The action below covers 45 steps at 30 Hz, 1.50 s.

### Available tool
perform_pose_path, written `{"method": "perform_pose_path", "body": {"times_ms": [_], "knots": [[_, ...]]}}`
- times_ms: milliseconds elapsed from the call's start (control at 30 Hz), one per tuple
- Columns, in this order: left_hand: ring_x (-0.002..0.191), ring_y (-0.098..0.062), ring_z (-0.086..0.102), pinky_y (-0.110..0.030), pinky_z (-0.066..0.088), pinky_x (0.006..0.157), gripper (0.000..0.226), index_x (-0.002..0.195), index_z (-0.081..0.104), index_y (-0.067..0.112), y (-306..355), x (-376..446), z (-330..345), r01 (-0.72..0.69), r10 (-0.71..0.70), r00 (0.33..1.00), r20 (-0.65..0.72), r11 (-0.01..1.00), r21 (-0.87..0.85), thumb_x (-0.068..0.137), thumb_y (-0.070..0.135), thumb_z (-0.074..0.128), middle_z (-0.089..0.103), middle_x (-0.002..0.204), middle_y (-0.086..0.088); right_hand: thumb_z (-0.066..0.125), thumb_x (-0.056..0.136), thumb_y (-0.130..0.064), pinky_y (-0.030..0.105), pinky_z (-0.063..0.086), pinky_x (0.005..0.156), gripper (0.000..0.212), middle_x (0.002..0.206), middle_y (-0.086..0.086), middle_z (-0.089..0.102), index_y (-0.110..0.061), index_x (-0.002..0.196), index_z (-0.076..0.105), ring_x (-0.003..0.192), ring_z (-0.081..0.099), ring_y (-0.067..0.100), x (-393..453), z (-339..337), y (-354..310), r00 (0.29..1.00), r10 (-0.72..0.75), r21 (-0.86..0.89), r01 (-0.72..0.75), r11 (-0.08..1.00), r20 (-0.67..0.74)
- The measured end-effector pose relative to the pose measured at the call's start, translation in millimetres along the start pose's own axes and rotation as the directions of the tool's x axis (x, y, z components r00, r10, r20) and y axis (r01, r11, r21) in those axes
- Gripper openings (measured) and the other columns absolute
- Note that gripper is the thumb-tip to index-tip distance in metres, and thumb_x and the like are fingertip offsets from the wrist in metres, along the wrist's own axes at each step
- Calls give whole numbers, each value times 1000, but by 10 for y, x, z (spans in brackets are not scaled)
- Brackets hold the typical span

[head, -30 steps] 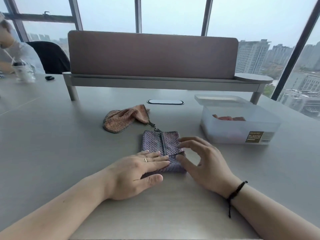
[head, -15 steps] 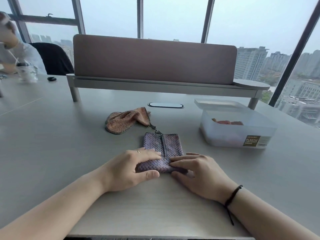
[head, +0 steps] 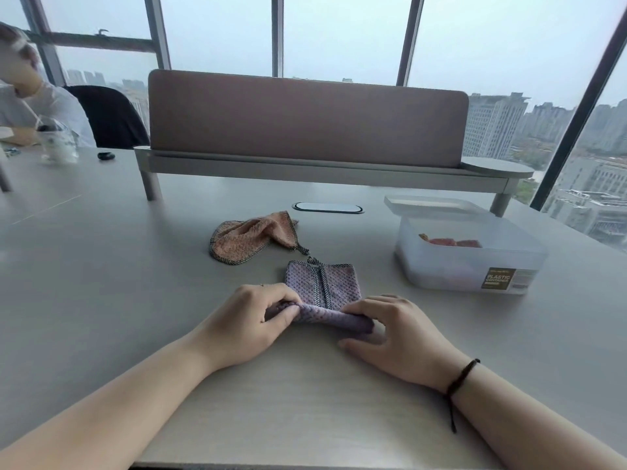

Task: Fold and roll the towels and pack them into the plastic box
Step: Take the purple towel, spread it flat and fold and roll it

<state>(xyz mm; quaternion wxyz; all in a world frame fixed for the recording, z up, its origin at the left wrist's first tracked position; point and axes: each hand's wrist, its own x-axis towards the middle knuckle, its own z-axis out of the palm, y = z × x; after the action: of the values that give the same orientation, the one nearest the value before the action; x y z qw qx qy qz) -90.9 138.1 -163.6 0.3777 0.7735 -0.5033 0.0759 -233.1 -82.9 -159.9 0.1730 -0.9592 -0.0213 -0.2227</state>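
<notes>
Left hand (head: 249, 320) and right hand (head: 395, 329) pinch the purple towel (head: 322, 283); roll tightly away from both grips, ends level.

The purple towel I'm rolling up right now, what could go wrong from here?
1. The roll on the purple towel has only begun at the near edge; the left hand and right hand grip its two ends, so uneven rolling could leave it lopsided.
2. Its hanging loop at the far edge may stick out of the finished roll.
3. The plastic box already holds something reddish, so space for the orange towel too might be tight.
</notes>
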Motion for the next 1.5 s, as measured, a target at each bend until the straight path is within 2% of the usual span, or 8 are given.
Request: {"method": "perform_pose_path", "body": {"times_ms": [167,267,433,633,867,1167,1367,1500], "knots": [[78,-8,68,-23,52,69,14,100,66,28,3,52,16,26,-26,1000,-7,999,-37,89,33,71,72,85,12,60,72,-28,32,52,70,17,74,-9,67,-24,88,65,71,60,10,40,30,55,998,27,30,-25,999,-54],[85,0,65,-10,47,76,45,113,60,36,-17,56,31,45,-46,998,46,999,22,75,48,81,70,96,19,60,79,-24,34,51,68,9,74,-6,67,-23,87,65,66,57,16,103,47,100,992,105,81,-99,992,-76],[85,16,58,-1,37,72,44,114,58,41,-24,103,67,86,-81,994,-69,993,81,76,44,79,66,94,18,68,81,-35,29,51,70,10,73,-8,69,-24,83,68,72,64,8,223,61,195,968,239,195,-221,955,-74],[104,7,61,-9,44,84,53,119,53,44,-62,110,91,83,-83,997,-6,993,81,72,58,74,69,106,18,75,78,-36,27,41,54,18,57,-6,61,-25,66,66,52,48,1,321,99,320,929,362,325,-321,890,-72],[67,-22,65,-36,53,69,15,101,66,27,-187,288,177,205,-219,968,-120,972,-118,88,28,73,74,76,-4,81,70,-47,25,42,56,25,65,-1,71,-24,78,74,53,51,1,469,113,368,901,431,424,-373,825,-44],[47,-4,46,-16,36,53,13,96,66,24,-248,467,244,221,-222,970,-100,975,-25,87,24,74,50,48,11,82,70,-51,22,40,55,30,61,-6,66,-32,90,70,51,53,-1,555,141,407,887,457,307,-420,854,-59],[55,-6,51,-19,40,54,11,89,65,26,-208,427,228,208,-183,971,-156,964,163,84,25,75,48,52,8,70,76,-61,32,50,67,41,67,-9,61,-34,105,62,73,61,12,525,146,349,896,436,54,-432,900,-91],[82,-15,61,-33,53,73,16,98,68,24,-87,389,202,45,28,977,-212,943,329,88,34,64,60,85,11,65,84,-54,32,48,71,32,80,-12,58,-29,103,63,80,59,13,464,133,298,907,367,17,-371,928,-207]]}}
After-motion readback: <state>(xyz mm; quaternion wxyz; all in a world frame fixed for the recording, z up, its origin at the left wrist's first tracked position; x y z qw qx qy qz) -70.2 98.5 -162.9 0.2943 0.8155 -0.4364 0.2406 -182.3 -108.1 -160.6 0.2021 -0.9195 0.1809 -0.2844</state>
